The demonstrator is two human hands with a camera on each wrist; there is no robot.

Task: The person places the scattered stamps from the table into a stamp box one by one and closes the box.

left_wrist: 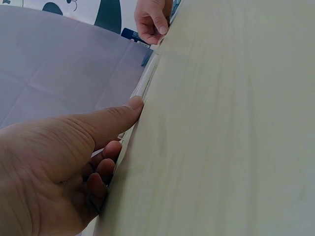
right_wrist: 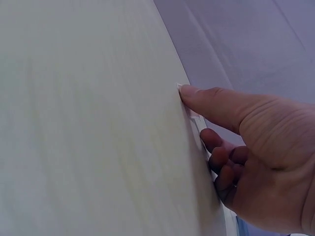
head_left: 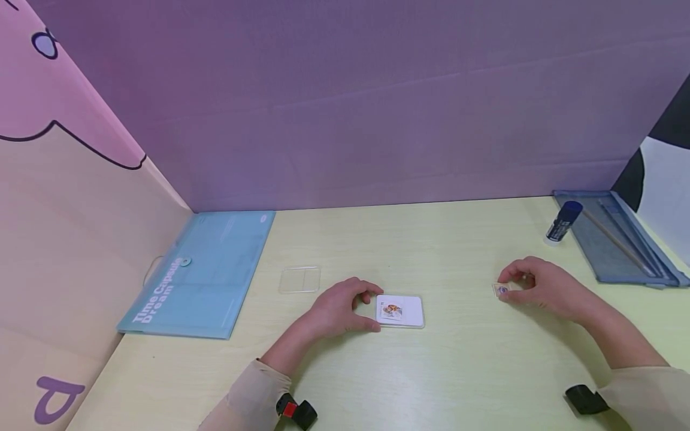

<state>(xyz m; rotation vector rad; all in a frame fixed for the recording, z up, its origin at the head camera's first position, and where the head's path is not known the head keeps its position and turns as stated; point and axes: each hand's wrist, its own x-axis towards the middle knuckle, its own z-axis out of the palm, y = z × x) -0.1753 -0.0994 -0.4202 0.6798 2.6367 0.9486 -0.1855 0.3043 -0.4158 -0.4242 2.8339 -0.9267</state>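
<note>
In the head view, a white card (head_left: 412,310) in a clear case lies on the table, a small picture sticker (head_left: 392,309) on its left part. My left hand (head_left: 336,308) grips the case's left end between thumb and forefinger; the left wrist view shows that hand (left_wrist: 59,167) with its thumb on the case's edge (left_wrist: 146,76). Farther right, my right hand (head_left: 547,290) pinches a small square piece with a purple print (head_left: 502,290), at table level. The right wrist view has this hand (right_wrist: 266,152) with its thumb tip against the piece, mostly hidden.
An empty clear frame (head_left: 299,279) lies left of the card. At the far left is a light blue folder (head_left: 210,269). A glue stick (head_left: 563,222) stands at the back right beside a dark blue mesh pouch (head_left: 609,239). A purple panel (head_left: 377,108) rises behind the table.
</note>
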